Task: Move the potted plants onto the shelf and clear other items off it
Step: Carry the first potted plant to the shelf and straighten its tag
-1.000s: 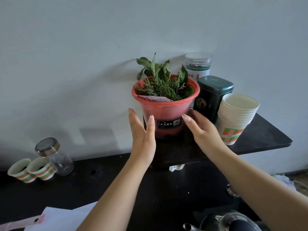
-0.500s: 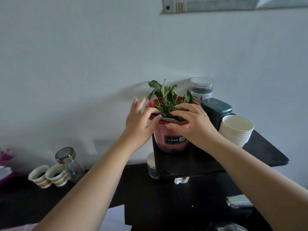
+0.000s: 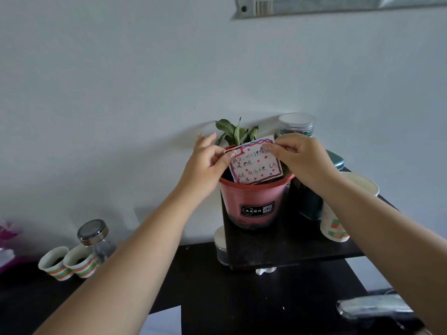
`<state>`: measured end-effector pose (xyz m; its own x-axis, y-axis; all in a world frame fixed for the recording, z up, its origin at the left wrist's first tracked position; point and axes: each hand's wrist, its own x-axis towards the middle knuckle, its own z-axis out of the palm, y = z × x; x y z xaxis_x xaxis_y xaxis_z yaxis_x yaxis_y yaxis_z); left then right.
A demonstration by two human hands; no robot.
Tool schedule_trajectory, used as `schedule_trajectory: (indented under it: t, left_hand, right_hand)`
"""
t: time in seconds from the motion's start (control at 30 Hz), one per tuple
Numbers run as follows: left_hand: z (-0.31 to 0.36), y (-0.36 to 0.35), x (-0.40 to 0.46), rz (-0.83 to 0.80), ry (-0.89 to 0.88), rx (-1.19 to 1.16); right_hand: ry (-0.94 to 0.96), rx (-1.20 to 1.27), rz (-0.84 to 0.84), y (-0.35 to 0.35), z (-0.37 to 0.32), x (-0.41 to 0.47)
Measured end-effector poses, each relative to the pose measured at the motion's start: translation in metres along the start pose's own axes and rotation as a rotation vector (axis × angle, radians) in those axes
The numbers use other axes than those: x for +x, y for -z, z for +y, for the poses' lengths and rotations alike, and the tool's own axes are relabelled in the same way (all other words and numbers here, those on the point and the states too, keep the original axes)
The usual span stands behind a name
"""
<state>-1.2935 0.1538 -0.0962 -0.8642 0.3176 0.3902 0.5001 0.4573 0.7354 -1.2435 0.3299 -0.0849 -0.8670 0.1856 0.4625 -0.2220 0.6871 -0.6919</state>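
A red plastic pot (image 3: 251,201) with a green leafy plant (image 3: 235,132) stands at the left end of the small black shelf (image 3: 285,250). A handwritten paper card (image 3: 256,163) with red dots and a wavy border is held upright over the pot's rim. My left hand (image 3: 205,163) pinches its upper left corner and my right hand (image 3: 302,160) pinches its upper right corner. On the shelf to the right of the pot stand a dark green tin (image 3: 312,204), a clear lidded jar (image 3: 296,124) and a stack of paper cups (image 3: 338,221).
The shelf sits on a black table (image 3: 217,298). At the table's left stand two striped paper cups (image 3: 69,263) and a glass jar with a metal lid (image 3: 95,236). A small tin (image 3: 220,247) stands under the shelf's left edge. White paper (image 3: 164,320) lies near me.
Both hands rose from the pot's sides to its rim, then lifted the paper card from the plant and stood it upright. The view tilted upward.
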Motion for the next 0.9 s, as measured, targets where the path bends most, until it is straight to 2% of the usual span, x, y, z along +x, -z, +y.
schedule_trajectory:
  t: [0.17, 0.4, 0.5, 0.7, 0.9]
  left_hand:
    - [-0.003, -0.014, 0.005, -0.012, 0.033, 0.02]
    - [-0.01, -0.016, 0.011, 0.081, 0.063, -0.027]
    - [-0.011, -0.016, 0.01, 0.124, 0.047, -0.06]
    - [-0.013, -0.025, 0.0, 0.07, 0.028, -0.089]
    - [-0.016, -0.031, -0.004, 0.089, -0.043, -0.149]
  right_hand:
    - [-0.065, -0.079, -0.048, 0.002, 0.013, 0.004]
    - [-0.048, -0.174, -0.045, 0.001, 0.022, 0.005]
    - [-0.02, -0.179, -0.04, 0.004, 0.019, 0.008]
    - [0.03, -0.234, -0.079, 0.004, 0.02, 0.007]
    - [0.017, -0.268, -0.091, 0.006, 0.021, 0.011]
